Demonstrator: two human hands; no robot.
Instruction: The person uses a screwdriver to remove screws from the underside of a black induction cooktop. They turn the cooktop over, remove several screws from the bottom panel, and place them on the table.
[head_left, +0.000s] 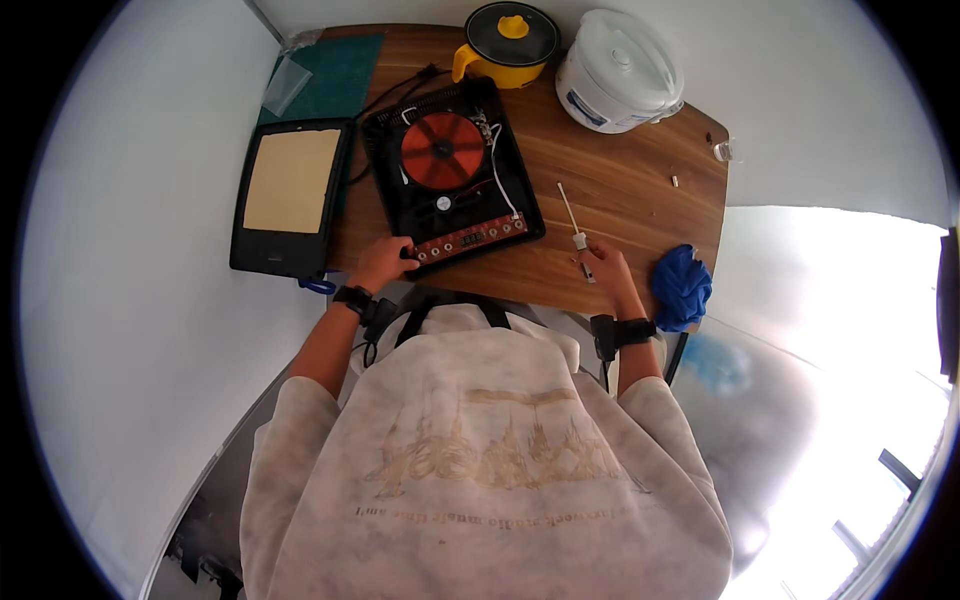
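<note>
An opened induction cooker base lies on the table in front of me, its red round coil and inner wires bare. Along its near side runs a reddish control board with a row of round buttons. My left hand is closed at the near left corner, fingers curled over the casing edge by the board's end. To the right, my right hand has its fingers closed about the handle of a screwdriver, whose thin shaft points away from me.
The cooker's dark top panel lies left, partly over a green mat. A yellow pot and white lidded bucket stand at the back. At right are a blue cloth and a small clear container.
</note>
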